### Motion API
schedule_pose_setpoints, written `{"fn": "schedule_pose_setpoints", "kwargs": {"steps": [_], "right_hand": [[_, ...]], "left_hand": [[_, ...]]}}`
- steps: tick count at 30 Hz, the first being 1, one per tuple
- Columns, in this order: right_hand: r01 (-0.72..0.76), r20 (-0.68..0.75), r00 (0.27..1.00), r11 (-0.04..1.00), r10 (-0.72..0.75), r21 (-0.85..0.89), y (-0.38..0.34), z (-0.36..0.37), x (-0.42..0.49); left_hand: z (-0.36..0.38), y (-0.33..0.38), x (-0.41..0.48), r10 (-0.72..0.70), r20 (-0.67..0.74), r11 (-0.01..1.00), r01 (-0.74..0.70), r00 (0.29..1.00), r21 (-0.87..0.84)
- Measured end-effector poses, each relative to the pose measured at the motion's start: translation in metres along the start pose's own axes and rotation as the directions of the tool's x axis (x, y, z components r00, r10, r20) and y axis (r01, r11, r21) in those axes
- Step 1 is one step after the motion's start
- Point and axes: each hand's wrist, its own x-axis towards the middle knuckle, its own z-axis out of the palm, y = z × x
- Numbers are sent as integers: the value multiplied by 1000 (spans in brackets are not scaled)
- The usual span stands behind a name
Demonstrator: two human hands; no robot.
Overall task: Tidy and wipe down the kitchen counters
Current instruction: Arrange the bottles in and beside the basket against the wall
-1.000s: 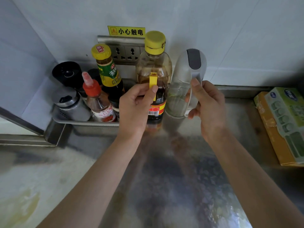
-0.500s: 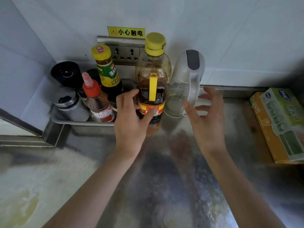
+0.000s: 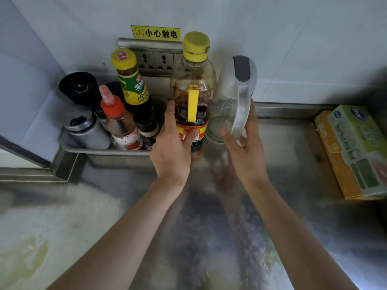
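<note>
A large oil bottle (image 3: 193, 80) with a yellow cap and yellow handle stands on the steel counter (image 3: 209, 227) by the back wall. My left hand (image 3: 170, 147) grips its lower part, thumb across the red and yellow label, forefinger up its left side. Right beside it stands a white and grey oil dispenser (image 3: 234, 84) with a clear body. My right hand (image 3: 246, 149) holds the dispenser's white handle, with the thumb in front and the fingers behind it.
A steel tray (image 3: 117, 152) in the left corner holds a yellow-capped sauce bottle (image 3: 132, 80), a red-capped bottle (image 3: 119, 122), a steel shaker (image 3: 83, 128) and a black grinder (image 3: 78, 88). Wall sockets (image 3: 155, 61) sit behind. Stacked boxes (image 3: 356, 147) lie at the right. The counter is smeared.
My left hand slid from the bottle's yellow handle down to its lower body. My right hand let go of the dispenser's handle, opened, and has closed in on the handle again.
</note>
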Motion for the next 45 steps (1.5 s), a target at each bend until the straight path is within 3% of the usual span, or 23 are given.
{"fn": "schedule_pose_setpoints", "kwargs": {"steps": [2,6,11,16,19,21,26,30,35,39,45], "right_hand": [[-34,27,999,999,33,35,0,-2,-5],[-247,44,969,965,244,91,-2,-10,-39],[-269,46,963,960,267,77,-16,-34,-136],[-172,85,973,924,212,-342,-30,-57,-239],[-213,34,970,907,241,-362,-28,-69,-289],[-295,-93,955,886,281,-358,-30,-85,-326],[-523,-414,827,792,380,-317,-33,-136,-416],[-614,-636,671,767,381,-187,-42,-183,-465],[-654,-780,450,756,434,43,-31,-232,-516],[-641,-765,365,739,531,207,-10,-274,-534],[-568,-688,468,785,555,247,14,-366,-505]], "left_hand": [[-2,-2,-3,-5,51,999,7,999,-32],[-24,-11,-32,67,182,993,-48,981,-106],[-80,-40,-102,181,374,975,-117,909,-189],[-126,-50,-167,259,456,950,-139,852,-279],[-125,-50,-206,222,586,949,-36,780,-312],[-119,-40,-232,218,654,946,8,724,-324],[-110,20,-284,324,798,930,-18,508,-367],[-96,82,-318,428,850,895,-15,307,-445],[-70,151,-365,527,834,850,-102,164,-517],[-40,189,-402,532,838,843,-169,123,-510],[-9,217,-451,444,870,892,-201,216,-405]]}}
